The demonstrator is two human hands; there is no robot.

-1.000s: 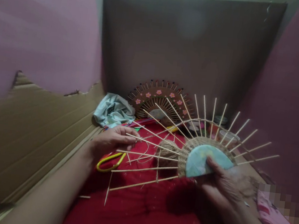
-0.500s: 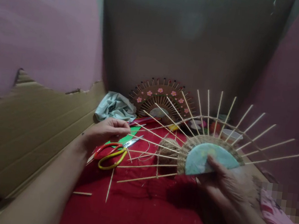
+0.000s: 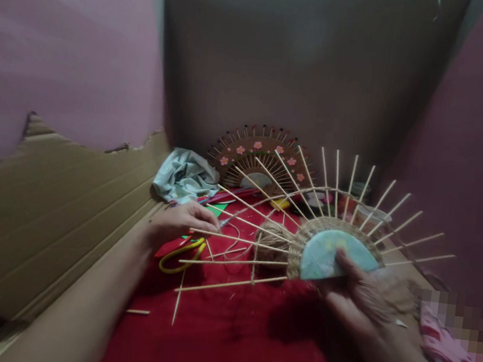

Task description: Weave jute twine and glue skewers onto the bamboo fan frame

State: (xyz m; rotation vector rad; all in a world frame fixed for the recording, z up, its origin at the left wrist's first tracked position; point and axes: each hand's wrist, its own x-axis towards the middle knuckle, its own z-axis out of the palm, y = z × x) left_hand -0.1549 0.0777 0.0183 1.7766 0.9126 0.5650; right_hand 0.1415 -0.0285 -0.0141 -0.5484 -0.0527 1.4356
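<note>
My right hand (image 3: 361,301) grips a half-round fan by its pale blue centre piece (image 3: 340,256), thumb on the front. A band of woven twine (image 3: 300,235) edges that piece, and thin wooden sticks (image 3: 232,260) spread out from it. Farther out, a single strand arcs across the sticks. The fingertips of my left hand (image 3: 190,219) are pinched together beside the left sticks, on a twine strand (image 3: 252,207) that runs up towards the arc. Behind the sticks lies a ball of twine (image 3: 272,249). Scissors with a yellow handle loop (image 3: 182,256) lie below my left hand, partly hidden.
A finished-looking flowered fan (image 3: 258,146) leans at the back wall, beside a crumpled pale cloth (image 3: 187,175). Loose sticks (image 3: 177,305) lie on the red surface (image 3: 221,349). A plastic tub (image 3: 372,217) stands behind the fan; a pink tool (image 3: 446,341) is at right. Cardboard (image 3: 90,197) borders the left.
My left hand has moved right and slightly down, now covering the scissors' blades and red handle. The fan has turned slightly, its right-hand sticks reaching less far right. My right hand keeps its grip.
</note>
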